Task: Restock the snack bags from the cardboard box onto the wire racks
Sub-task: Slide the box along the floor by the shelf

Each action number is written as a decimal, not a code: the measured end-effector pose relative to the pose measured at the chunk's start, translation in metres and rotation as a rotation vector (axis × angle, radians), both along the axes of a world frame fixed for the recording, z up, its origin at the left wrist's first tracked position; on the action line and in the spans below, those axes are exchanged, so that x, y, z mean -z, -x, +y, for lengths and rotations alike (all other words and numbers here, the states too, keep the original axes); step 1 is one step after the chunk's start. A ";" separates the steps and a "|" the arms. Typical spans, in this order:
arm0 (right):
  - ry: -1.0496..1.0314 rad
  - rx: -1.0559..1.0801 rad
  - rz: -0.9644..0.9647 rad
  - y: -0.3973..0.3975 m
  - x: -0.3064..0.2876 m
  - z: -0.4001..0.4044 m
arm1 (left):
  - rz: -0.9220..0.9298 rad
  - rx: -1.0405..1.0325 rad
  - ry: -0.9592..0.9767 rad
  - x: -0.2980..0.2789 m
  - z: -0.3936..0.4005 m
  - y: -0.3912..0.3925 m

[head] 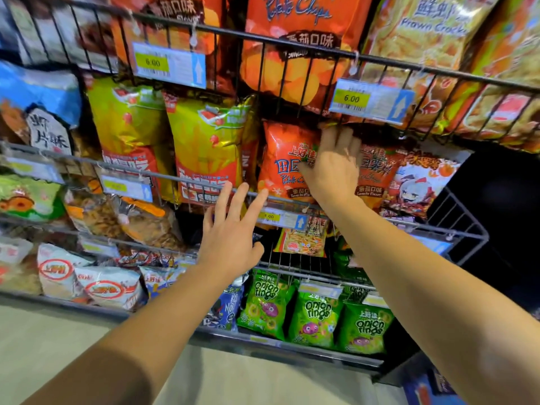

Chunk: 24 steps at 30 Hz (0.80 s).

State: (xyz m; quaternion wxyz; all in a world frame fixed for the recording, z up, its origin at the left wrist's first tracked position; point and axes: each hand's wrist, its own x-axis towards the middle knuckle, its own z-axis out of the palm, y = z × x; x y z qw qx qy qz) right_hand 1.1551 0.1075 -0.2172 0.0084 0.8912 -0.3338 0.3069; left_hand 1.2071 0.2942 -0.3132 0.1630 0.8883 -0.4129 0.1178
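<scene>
Pressing flat, the right hand [331, 168] could tip the shiny orange chip bag [285, 162] off the grey wire rack [187, 180]; the left hand [230, 229] hovers spread, holding nothing.

Snack bags [287, 162] in wire racks [292, 201]

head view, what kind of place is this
Most likely a shop's snack aisle: wire racks stacked in tiers, packed with chip bags, and price tags reading 6.00 clipped to the rails.

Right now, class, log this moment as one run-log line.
left hand: open, at rack rail | right hand: open, flat on orange tomato chip bag | cardboard box: not visible
</scene>
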 end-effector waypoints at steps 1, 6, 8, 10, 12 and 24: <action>0.090 -0.055 0.042 0.002 -0.002 0.001 | -0.001 0.001 0.006 0.001 0.000 0.000; 0.175 -0.186 0.284 0.002 -0.003 -0.004 | -0.008 0.006 0.016 0.001 0.001 -0.002; 0.179 -0.144 0.333 0.000 -0.002 -0.003 | -0.007 0.012 0.020 0.001 0.002 -0.001; 0.186 -0.114 0.345 -0.004 -0.002 0.001 | 0.020 0.016 -0.007 -0.006 0.004 0.000; 0.168 -0.103 0.356 -0.006 -0.006 0.008 | 0.072 0.029 -0.087 -0.021 0.007 0.001; -0.284 -0.328 0.801 0.146 -0.122 0.110 | 0.332 -0.057 -0.301 -0.221 0.126 0.123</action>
